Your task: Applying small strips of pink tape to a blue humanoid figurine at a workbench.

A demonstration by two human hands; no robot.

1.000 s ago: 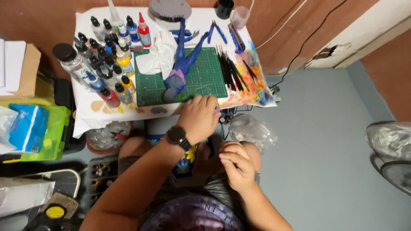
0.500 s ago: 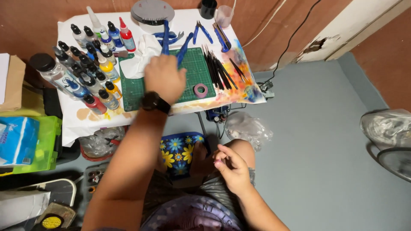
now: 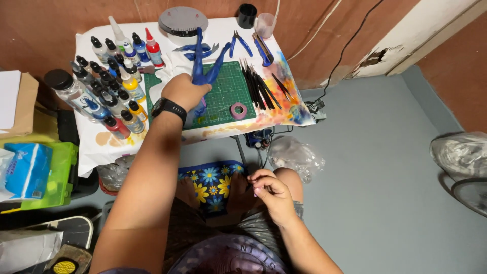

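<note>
My left hand (image 3: 185, 90), a black watch on its wrist, grips a blue figure (image 3: 204, 66) with long thin limbs over the green cutting mat (image 3: 231, 94) on a small paint-stained table (image 3: 284, 109). A pink tape roll (image 3: 238, 110) lies on the mat to the right of that hand. My right hand (image 3: 270, 191) rests low by my knee with its fingers curled together; whether it pinches something small is unclear. Loose blue parts (image 3: 195, 49) lie behind the figure.
Many small paint bottles (image 3: 109, 91) crowd the table's left side. Dark brushes (image 3: 261, 89), blue pliers (image 3: 238, 43), a black cup (image 3: 247, 15) and a round grey disc (image 3: 182, 20) sit at the back and right. A green box (image 3: 58, 175) stands left, a flowered stool (image 3: 208, 180) below.
My left hand has moved from the table's front edge up onto the mat and closed on the blue figure. My right hand has stayed near my knee.
</note>
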